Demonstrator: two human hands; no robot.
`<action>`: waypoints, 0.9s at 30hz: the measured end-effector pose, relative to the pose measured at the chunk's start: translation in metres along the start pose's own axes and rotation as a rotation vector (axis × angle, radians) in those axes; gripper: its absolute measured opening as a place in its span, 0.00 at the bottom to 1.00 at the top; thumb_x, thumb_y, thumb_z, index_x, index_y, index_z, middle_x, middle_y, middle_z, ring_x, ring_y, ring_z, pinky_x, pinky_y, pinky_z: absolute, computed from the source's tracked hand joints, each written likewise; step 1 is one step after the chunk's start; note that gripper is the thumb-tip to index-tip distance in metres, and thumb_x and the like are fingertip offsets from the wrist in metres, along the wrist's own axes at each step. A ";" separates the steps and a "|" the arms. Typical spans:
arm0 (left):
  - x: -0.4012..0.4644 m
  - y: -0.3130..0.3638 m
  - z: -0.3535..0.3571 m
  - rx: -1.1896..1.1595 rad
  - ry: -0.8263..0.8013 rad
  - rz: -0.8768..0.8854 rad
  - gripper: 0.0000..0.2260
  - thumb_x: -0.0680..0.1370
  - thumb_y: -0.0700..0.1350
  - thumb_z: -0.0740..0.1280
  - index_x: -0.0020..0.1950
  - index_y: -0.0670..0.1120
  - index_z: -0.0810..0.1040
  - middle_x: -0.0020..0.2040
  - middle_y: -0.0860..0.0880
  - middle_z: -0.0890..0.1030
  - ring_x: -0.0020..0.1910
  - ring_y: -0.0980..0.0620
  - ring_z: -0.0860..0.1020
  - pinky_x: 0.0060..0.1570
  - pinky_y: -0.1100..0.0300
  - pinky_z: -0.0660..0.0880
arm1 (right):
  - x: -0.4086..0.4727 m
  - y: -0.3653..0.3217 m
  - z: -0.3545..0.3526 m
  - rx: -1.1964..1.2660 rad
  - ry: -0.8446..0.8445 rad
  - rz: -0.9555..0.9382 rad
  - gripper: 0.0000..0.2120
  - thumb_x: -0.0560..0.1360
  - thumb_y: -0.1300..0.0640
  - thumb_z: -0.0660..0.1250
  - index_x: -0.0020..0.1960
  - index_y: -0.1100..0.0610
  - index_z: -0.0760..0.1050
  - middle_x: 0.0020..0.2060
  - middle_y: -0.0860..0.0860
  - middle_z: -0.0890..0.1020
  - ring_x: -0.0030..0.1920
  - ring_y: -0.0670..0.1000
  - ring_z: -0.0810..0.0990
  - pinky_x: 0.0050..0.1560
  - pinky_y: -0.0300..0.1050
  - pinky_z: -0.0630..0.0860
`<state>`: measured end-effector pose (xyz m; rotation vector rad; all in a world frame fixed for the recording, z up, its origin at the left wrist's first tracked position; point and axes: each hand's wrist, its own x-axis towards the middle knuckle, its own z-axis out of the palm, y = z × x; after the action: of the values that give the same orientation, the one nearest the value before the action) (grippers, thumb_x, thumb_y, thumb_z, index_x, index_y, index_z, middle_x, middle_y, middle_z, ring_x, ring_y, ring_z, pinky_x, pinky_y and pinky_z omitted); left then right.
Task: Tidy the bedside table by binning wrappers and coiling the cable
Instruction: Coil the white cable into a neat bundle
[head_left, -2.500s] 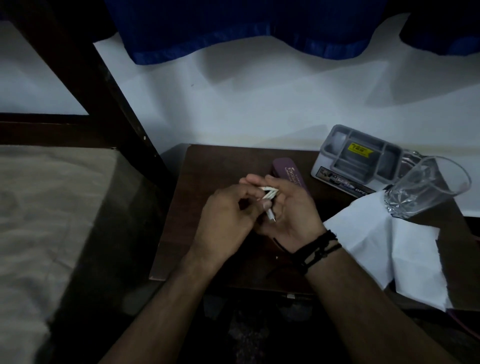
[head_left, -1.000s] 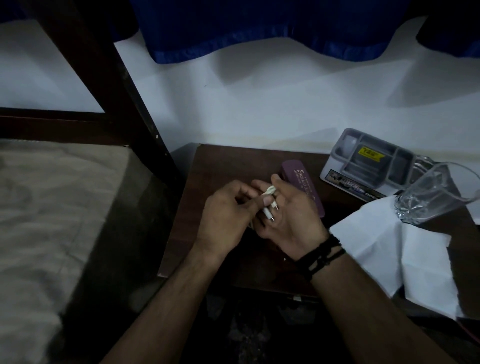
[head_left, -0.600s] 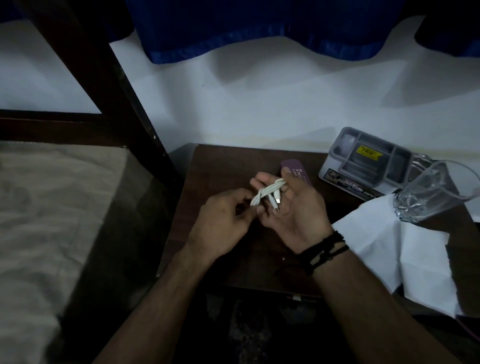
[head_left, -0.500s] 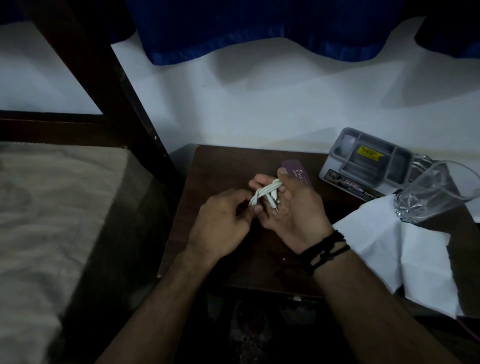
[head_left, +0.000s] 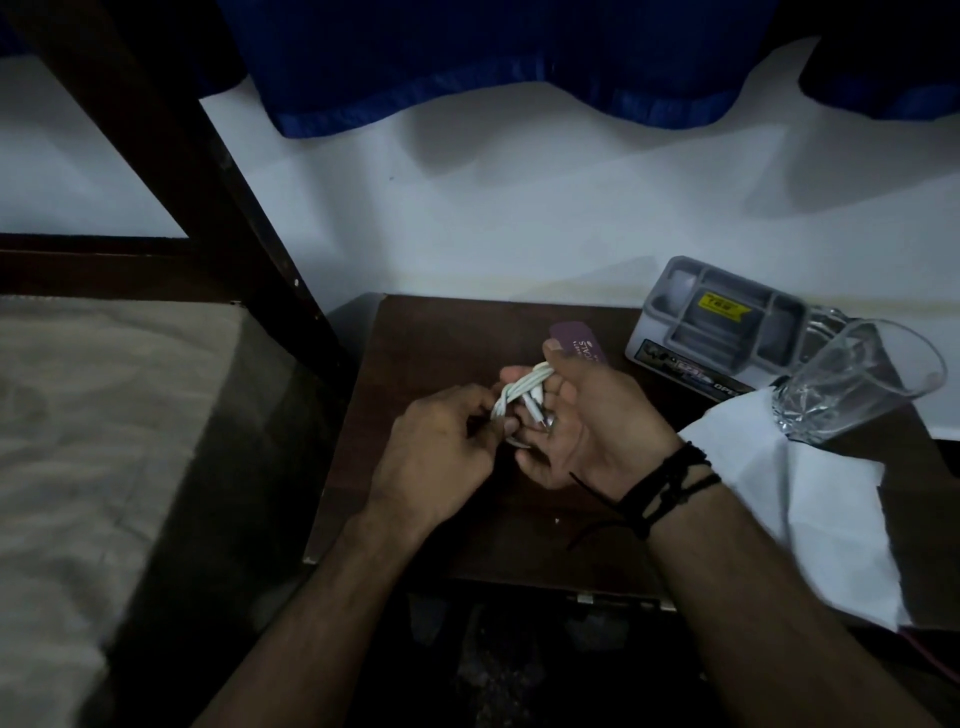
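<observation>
A white cable (head_left: 521, 391) lies wound in a small bundle across the fingers of my right hand (head_left: 587, 421), its two plug ends pointing down into the palm. My left hand (head_left: 441, 457) pinches the lower left end of the bundle with thumb and fingertips. Both hands hover over the middle of the dark wooden bedside table (head_left: 431, 338). Part of the cable is hidden between the hands. A purple wrapper-like packet (head_left: 582, 345) lies on the table just behind my right hand.
A grey compartment box (head_left: 722, 322) stands at the back right, a clear glass (head_left: 852, 384) beside it on white paper (head_left: 800, 499). The bed (head_left: 93, 441) and its dark wooden post (head_left: 171, 135) lie to the left. A wall runs behind.
The cable went from a thin fold pinched between both hands to a thicker wound bundle across my right fingers. My right hand opened up and tilted its palm toward me.
</observation>
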<state>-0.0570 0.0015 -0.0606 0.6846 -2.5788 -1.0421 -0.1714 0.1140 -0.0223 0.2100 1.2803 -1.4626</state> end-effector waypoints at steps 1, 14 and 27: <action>0.000 0.001 0.000 0.012 -0.016 -0.016 0.10 0.75 0.51 0.73 0.56 0.55 0.80 0.48 0.57 0.83 0.49 0.55 0.82 0.50 0.54 0.79 | 0.001 0.001 0.001 0.019 0.006 0.011 0.20 0.80 0.37 0.58 0.55 0.51 0.78 0.38 0.48 0.80 0.37 0.49 0.77 0.45 0.47 0.70; 0.003 -0.002 -0.005 -0.235 0.045 -0.030 0.06 0.79 0.48 0.72 0.55 0.54 0.85 0.48 0.60 0.86 0.47 0.65 0.83 0.51 0.61 0.79 | 0.013 0.021 0.016 0.006 -0.051 -0.056 0.20 0.80 0.36 0.57 0.48 0.50 0.77 0.30 0.45 0.78 0.34 0.46 0.80 0.43 0.45 0.74; 0.010 -0.022 -0.004 -0.371 0.161 -0.293 0.03 0.78 0.49 0.72 0.50 0.52 0.86 0.43 0.55 0.87 0.44 0.59 0.84 0.45 0.56 0.81 | 0.029 0.041 0.024 -0.675 0.274 -0.685 0.09 0.79 0.47 0.64 0.50 0.46 0.83 0.48 0.45 0.86 0.51 0.47 0.84 0.52 0.51 0.82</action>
<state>-0.0569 -0.0194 -0.0726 1.0143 -2.1078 -1.4395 -0.1376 0.0872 -0.0571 -0.5451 2.1295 -1.4763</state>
